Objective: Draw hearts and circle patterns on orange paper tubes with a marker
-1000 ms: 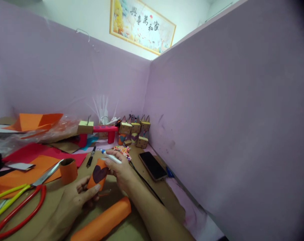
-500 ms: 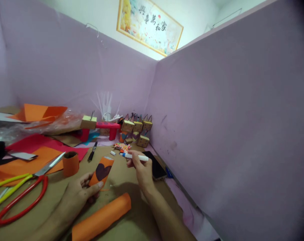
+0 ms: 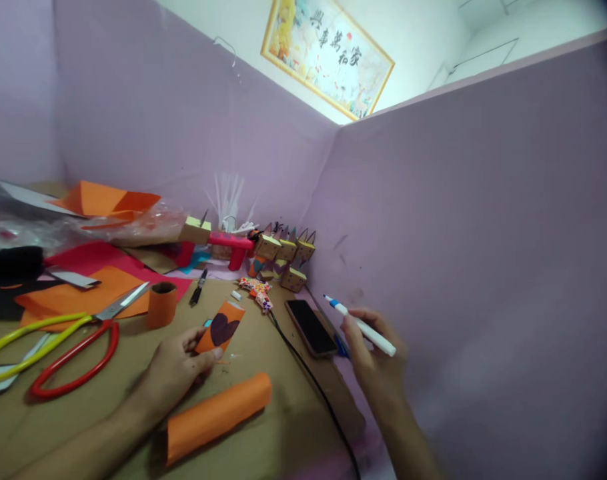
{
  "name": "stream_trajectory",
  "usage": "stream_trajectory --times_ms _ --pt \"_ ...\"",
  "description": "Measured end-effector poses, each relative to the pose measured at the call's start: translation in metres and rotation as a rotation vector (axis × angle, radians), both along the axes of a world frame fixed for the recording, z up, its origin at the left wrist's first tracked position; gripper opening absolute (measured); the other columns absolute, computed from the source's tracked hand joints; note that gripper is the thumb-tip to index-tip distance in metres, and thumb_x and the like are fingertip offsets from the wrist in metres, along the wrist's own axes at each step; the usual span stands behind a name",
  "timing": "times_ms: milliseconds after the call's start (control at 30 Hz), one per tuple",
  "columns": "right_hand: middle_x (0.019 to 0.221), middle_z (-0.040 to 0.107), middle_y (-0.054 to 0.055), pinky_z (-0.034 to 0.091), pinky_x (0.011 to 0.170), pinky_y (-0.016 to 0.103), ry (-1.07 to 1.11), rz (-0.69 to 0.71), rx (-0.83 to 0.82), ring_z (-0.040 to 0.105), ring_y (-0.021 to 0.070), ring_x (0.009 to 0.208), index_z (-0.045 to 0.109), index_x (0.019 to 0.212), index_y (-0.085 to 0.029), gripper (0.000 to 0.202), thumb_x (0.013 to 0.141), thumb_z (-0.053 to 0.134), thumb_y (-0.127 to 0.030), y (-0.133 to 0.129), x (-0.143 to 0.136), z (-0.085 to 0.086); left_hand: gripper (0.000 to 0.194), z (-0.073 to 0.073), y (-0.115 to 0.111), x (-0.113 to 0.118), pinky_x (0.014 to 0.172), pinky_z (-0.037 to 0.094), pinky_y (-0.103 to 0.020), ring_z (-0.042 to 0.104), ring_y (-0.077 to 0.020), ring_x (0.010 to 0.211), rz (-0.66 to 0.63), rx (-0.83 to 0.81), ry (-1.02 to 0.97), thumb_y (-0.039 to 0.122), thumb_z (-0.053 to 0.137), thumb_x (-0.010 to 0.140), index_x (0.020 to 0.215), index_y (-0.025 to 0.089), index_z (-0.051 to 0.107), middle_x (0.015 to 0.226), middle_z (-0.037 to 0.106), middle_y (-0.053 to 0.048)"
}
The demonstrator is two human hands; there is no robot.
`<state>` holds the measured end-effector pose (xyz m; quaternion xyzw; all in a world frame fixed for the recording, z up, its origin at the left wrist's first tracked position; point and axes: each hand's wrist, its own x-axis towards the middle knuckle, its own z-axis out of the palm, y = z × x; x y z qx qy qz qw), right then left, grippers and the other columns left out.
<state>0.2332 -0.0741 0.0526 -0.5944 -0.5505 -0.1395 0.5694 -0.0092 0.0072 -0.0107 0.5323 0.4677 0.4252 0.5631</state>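
Note:
My left hand [image 3: 183, 363] is closed around a small orange paper tube [image 3: 223, 328] with a dark purple heart on its side, held tilted above the cardboard. My right hand [image 3: 376, 357], off to the right near the purple wall, pinches a white marker [image 3: 366, 327]; its blue tip is uncapped and points up and left. A small white cap [image 3: 236, 295] lies beyond the tube. In front of my left hand rests a longer orange paper roll [image 3: 218, 417]. A short orange-brown tube [image 3: 162, 305] stands upright to the left.
Large scissors [image 3: 91, 327] with yellow and red handles lie open at left. A black pen [image 3: 198, 288], a phone [image 3: 311, 327] and a patterned glue gun [image 3: 256, 293] with a black cord lie farther off. Small box figures [image 3: 293, 279] stand by the wall corner. Coloured paper [image 3: 103, 293] covers the left.
My right hand has swung right with the marker, away from the tube, uncovering the glue gun and its cord. My left hand still holds the heart tube. The camera view has shifted.

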Motion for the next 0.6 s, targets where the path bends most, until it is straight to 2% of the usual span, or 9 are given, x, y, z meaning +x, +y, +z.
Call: stream_trajectory --times_ms 100,200,300,433,600 --pt "0.068 0.065 0.002 0.048 0.053 0.025 -0.083 0.011 0.031 0.061 0.0144 0.057 0.061 0.081 -0.019 0.009 0.078 0.058 -0.027 0.008 -0.016 -0.009 0.042 0.001 -0.001 -0.001 0.041 0.031 -0.021 0.043 -0.0109 0.041 0.006 0.016 -0.013 0.036 0.07 0.052 0.086 0.014 0.062 0.047 0.053 0.004" --pt "0.069 0.068 0.002 0.05 0.06 0.026 -0.219 -0.036 0.09 0.063 0.0149 0.06 0.063 0.078 -0.019 0.005 0.078 0.059 -0.023 0.008 -0.012 -0.005 0.039 0.0 -0.001 -0.002 0.043 0.034 -0.021 0.046 -0.0119 0.045 -0.001 0.057 -0.024 0.034 0.07 0.053 0.085 0.013 0.063 0.053 0.059 0.002" --pt "0.072 0.07 0.004 0.05 0.063 0.027 -0.443 -0.124 0.139 0.065 0.0163 0.064 0.065 0.081 -0.02 0.006 0.078 0.062 -0.024 0.0 0.015 0.011 0.042 -0.001 0.001 -0.003 0.044 0.035 -0.022 0.049 -0.0134 0.047 -0.003 0.06 -0.028 0.033 0.071 0.051 0.087 0.014 0.063 0.056 0.061 0.001" --pt "0.072 0.07 0.005 0.047 0.056 0.027 -0.637 -0.369 0.131 0.063 0.0164 0.058 0.068 0.089 -0.02 0.015 0.08 0.059 -0.027 -0.01 0.057 0.034 0.047 0.001 0.002 -0.003 0.04 0.033 -0.022 0.047 -0.0145 0.045 0.001 0.028 -0.002 0.036 0.073 0.047 0.088 0.014 0.064 0.052 0.06 0.001" --pt "0.071 0.069 0.006 0.042 0.053 0.026 -0.765 -0.544 0.145 0.062 0.0177 0.059 0.068 0.093 -0.018 0.022 0.082 0.053 -0.029 -0.005 0.075 0.05 0.047 0.002 0.002 -0.002 0.04 0.033 -0.022 0.046 -0.0136 0.044 -0.003 0.043 0.004 0.037 0.073 0.045 0.085 0.014 0.065 0.051 0.058 0.002"
